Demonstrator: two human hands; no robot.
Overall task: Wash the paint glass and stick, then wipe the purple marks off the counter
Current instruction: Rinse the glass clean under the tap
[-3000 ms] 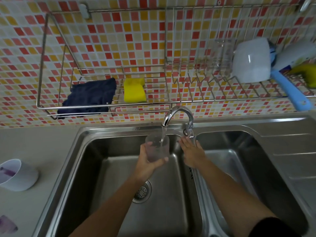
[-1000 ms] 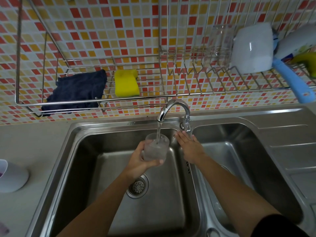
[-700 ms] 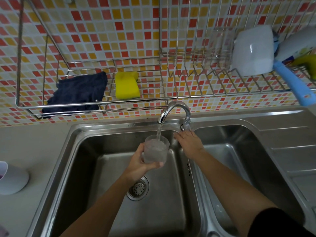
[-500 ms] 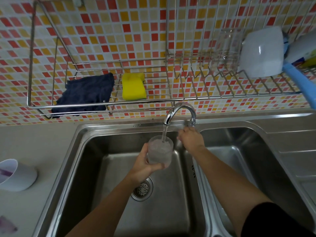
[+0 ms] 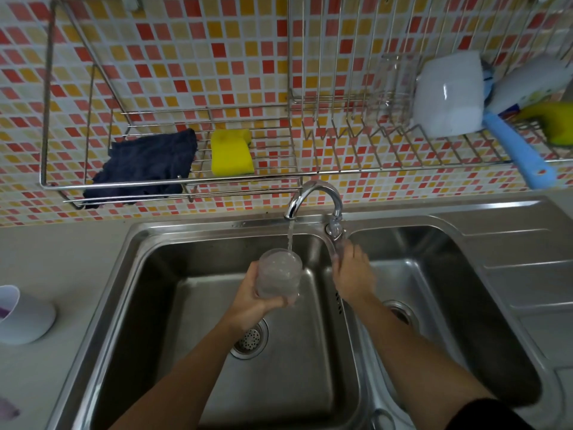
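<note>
Gripping the clear glass [image 5: 279, 274] with fingers curled round its side, the left hand [image 5: 251, 301] holds it upright under water running from the tap [image 5: 313, 193] just above. The right hand [image 5: 353, 274], just beside the glass, reaches the tap lever [image 5: 335, 228], its fingers too blurred to tell whether they grasp it. Well out past the left hand, a purple mark [image 5: 7, 409] lies on the tabletop [image 5: 62, 259].

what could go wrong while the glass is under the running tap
1. The glass looks close to full under the water stream; it could overflow and splash out.
2. The left hand alone holds the wet glass over the sink; a slip might crack it.
3. The right hand is at the tap handle; turning it the wrong way would strengthen the stream.
</note>
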